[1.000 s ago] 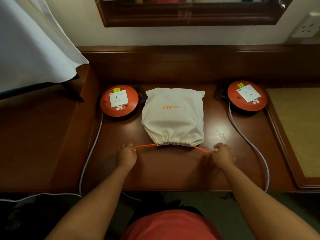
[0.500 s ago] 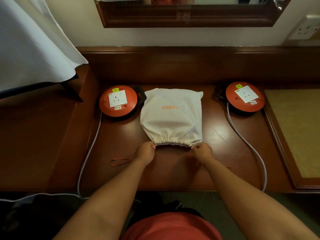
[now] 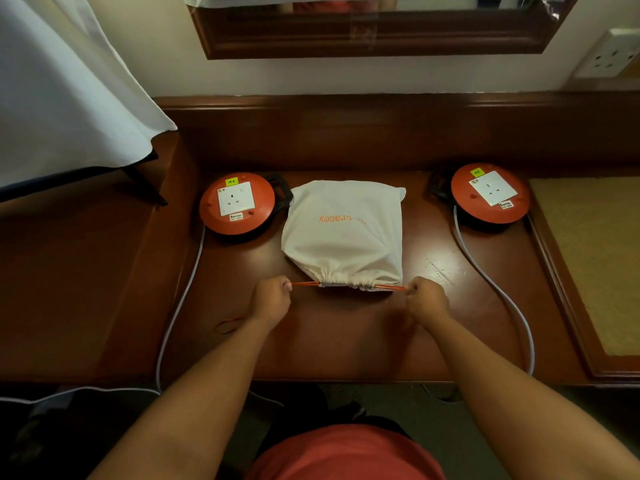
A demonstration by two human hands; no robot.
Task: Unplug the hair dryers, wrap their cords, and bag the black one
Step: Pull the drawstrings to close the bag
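A white drawstring bag (image 3: 343,233) with orange lettering lies bulging in the middle of the wooden desk (image 3: 346,334), its gathered mouth facing me. What is inside it is hidden. My left hand (image 3: 272,299) pinches the orange drawstring (image 3: 304,284) just left of the mouth. My right hand (image 3: 426,299) pinches the orange drawstring on the right side. The string runs taut between each hand and the bag. No hair dryer is in sight.
Two orange cable reels with sockets sit at the bag's left (image 3: 237,202) and right (image 3: 490,192), each trailing a grey cable (image 3: 498,289) over the desk's front edge. A loose orange loop (image 3: 228,325) lies by my left wrist. White cloth (image 3: 69,88) hangs far left; a wall socket (image 3: 609,53) is upper right.
A second ago my hands held the strings far apart. They came in to the bag's mouth, and now they have moved a little outward again with the strings taut and the mouth gathered tighter.
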